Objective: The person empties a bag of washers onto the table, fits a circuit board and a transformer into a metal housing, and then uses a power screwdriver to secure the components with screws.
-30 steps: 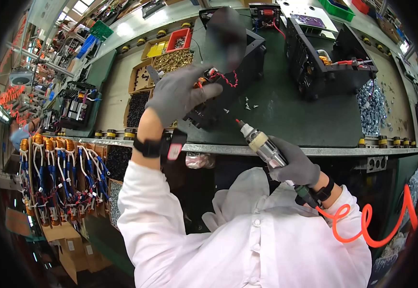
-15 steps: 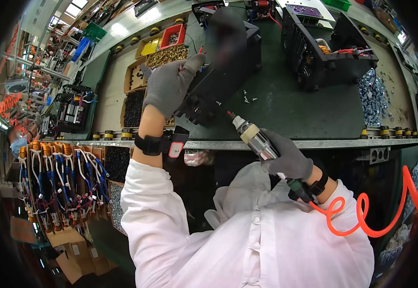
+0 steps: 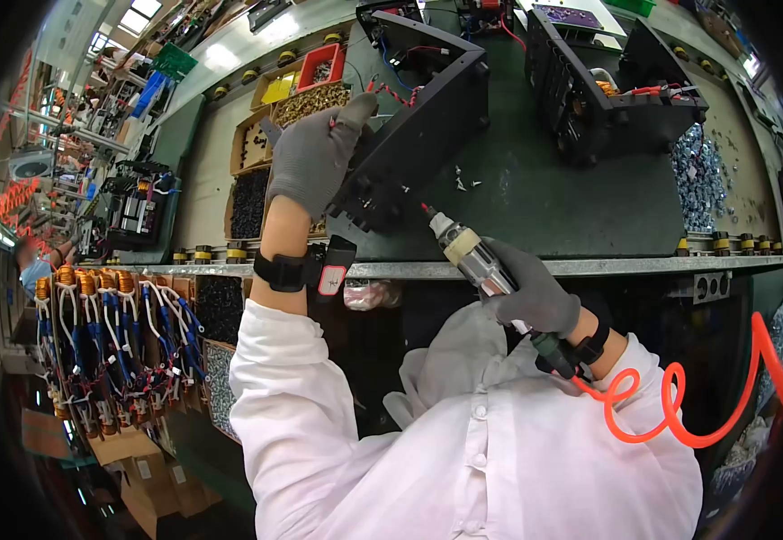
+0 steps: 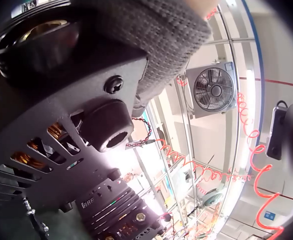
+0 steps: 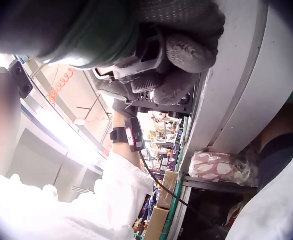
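Observation:
A black metal casing [image 3: 432, 126] stands on the green mat, its long panel turned towards me, with twisted red and black wires [image 3: 395, 94] inside. My gloved left hand [image 3: 313, 160] grips its left end. The left wrist view shows the casing's slotted face with a rubber foot [image 4: 109, 127] and a screw [image 4: 114, 84], the glove [image 4: 171, 45] against its edge. In my gloved right hand [image 3: 540, 292] is a pneumatic screwdriver [image 3: 474, 256]. Its red-tipped bit points at the casing, a short gap away. A few loose screws [image 3: 461, 178] lie on the mat to the casing's right.
A second black casing [image 3: 621, 108] stands at the right, beside a heap of silver fasteners [image 3: 699, 184]. Screw boxes and a red bin [image 3: 322, 67] line the left. The orange coiled hose [image 3: 670, 423] trails from the screwdriver. Coils with wires [image 3: 121, 342] hang below left.
My left hand has gone from near the red and black wires to the casing's left end. The right hand has brought the screwdriver slightly left and up. Between the last two frames, little moves.

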The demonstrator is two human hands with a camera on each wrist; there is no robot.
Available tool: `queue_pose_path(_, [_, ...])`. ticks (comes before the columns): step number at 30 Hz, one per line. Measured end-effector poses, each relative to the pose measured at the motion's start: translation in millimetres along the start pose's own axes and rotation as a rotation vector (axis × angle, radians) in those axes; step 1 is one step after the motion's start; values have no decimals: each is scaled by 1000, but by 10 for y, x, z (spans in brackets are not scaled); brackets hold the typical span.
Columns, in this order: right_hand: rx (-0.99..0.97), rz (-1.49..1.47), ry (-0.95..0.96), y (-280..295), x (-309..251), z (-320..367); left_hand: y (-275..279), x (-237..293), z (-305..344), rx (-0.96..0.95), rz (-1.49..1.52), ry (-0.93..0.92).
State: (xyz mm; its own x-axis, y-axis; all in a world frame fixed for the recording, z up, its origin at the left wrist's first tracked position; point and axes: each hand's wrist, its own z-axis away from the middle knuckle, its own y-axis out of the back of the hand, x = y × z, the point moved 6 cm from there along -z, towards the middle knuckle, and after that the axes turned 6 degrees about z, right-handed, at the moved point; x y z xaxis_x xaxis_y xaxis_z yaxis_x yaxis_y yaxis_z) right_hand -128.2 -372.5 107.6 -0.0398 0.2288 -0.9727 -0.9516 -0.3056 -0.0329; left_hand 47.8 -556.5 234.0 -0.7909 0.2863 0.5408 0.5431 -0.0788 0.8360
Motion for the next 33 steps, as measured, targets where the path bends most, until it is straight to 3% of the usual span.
queue_pose_path(4, [69, 43, 44, -28, 77, -65, -13, 8, 8, 20, -73, -41])
queue_pose_path(10, [10, 21, 48, 2, 27, -82, -14, -46, -1, 17, -30, -53])
queue_pose_path(12, [-62, -155, -70, 3, -74, 8, -41, -78, 14, 33, 10, -45])
queue_pose_path(14, [-54, -236, -103, 100, -80, 166, 94, 76, 231, 422, -44, -390])
queue_pose_path(17, [13, -287, -179, 301, -54, 334, 183, 284, 814, 790, -16, -512])
queue_pose_path(19, [96, -267, -238, 395, -25, 406, 11, 198, 1123, 743, 290, -492])
queue_pose_path(21, [121, -299, -243, 412, -43, 409, -314, 293, 1203, 521, 619, -471])
queue_pose_path(23, [133, -327, -244, 441, -58, 402, -693, 308, 1201, 201, 1122, 156])
queue_pose_path(24, [124, -308, -226, 453, -57, 410, -743, 295, 1186, 207, 1121, 154])
queue_pose_path(26, [113, -286, -208, 467, -80, 422, -1193, 145, 1159, -106, 1491, 472])
queue_pose_path(27, [82, -290, -208, 460, -106, 433, -1286, 58, 1117, -103, 1494, 469])
queue_pose_path(29, [52, -291, -208, 444, -141, 438, -1585, -28, 1117, -284, 1794, 685])
queue_pose_path(33, [78, -329, -249, 420, -49, 382, -1681, -48, 1104, -257, 1819, 756])
